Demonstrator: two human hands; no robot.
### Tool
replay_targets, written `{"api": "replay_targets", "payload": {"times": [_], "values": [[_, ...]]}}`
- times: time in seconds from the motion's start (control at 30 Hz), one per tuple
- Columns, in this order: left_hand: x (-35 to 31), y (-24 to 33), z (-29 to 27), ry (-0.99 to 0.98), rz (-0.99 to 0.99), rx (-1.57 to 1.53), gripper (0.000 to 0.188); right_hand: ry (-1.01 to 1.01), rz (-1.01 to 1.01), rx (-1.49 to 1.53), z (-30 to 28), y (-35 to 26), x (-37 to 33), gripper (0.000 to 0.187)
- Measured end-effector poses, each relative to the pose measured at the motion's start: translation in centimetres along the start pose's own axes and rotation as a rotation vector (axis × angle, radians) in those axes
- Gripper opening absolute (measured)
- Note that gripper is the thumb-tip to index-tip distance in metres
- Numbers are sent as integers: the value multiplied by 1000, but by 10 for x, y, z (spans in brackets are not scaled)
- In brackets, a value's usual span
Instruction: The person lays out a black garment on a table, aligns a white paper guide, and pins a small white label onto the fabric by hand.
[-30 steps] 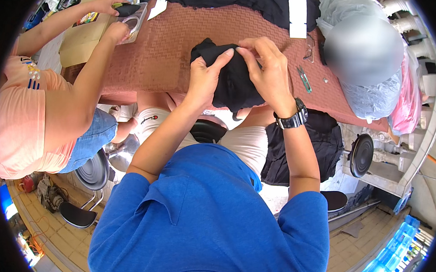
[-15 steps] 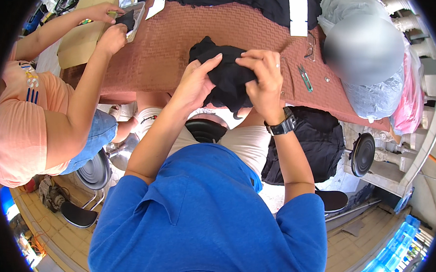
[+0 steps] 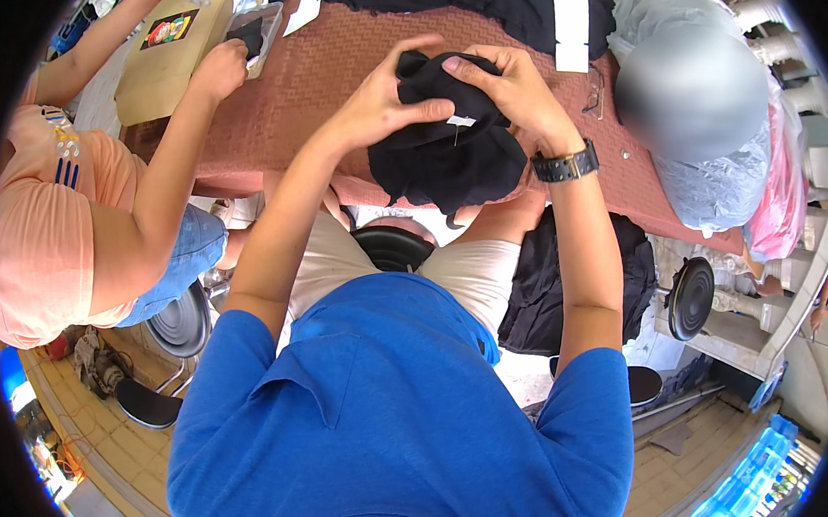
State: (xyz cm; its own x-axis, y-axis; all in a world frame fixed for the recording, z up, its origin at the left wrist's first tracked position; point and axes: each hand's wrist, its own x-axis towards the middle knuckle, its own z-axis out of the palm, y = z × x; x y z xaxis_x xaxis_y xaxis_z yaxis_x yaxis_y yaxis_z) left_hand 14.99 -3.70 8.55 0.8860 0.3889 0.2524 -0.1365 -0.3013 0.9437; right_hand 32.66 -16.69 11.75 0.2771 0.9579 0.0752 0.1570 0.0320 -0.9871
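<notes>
Between my two hands I hold up a bunched black garment (image 3: 447,157) over the table's near edge, its lower part hanging loose. A small white label with a short thread (image 3: 460,121) shows on it. My left hand (image 3: 394,98) grips the cloth from the left, thumb lying across the front below a fold. From the right, my right hand (image 3: 512,86) pinches the upper fold with its thumb on top; its other fingers are partly hidden behind the cloth. A black watch is on my right wrist.
A red-brown textured table (image 3: 321,66) carries black cloth (image 3: 446,3) and a white strip (image 3: 570,28) at the back. Plastic bags (image 3: 708,190) stand right, glasses (image 3: 593,90) beside them. At left a co-worker handles things by a cardboard piece (image 3: 162,67). Black fabric (image 3: 572,285) lies below right.
My hands have moved up the garment and turned a fold over, bringing the white label into sight. My right arm now covers the green thread snips. The co-worker's far hand has lifted away.
</notes>
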Motion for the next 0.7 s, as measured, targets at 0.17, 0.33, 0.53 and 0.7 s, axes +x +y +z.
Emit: {"api": "replay_targets", "payload": {"times": [0.17, 0.33, 0.53, 0.7], "values": [[26, -20, -7, 27, -361, -608, 39, 48, 87, 328, -23, 37, 10, 31], [14, -45, -18, 254, -414, -717, 36, 158, 157, -150, -6, 104, -28, 76], [-6, -37, -39, 362, -414, -718, 39, 231, -92, -671, 16, 119, -73, 28], [-17, -33, -46, 223, -411, -728, 36, 353, 21, -126, 6, 113, -59, 21]]}}
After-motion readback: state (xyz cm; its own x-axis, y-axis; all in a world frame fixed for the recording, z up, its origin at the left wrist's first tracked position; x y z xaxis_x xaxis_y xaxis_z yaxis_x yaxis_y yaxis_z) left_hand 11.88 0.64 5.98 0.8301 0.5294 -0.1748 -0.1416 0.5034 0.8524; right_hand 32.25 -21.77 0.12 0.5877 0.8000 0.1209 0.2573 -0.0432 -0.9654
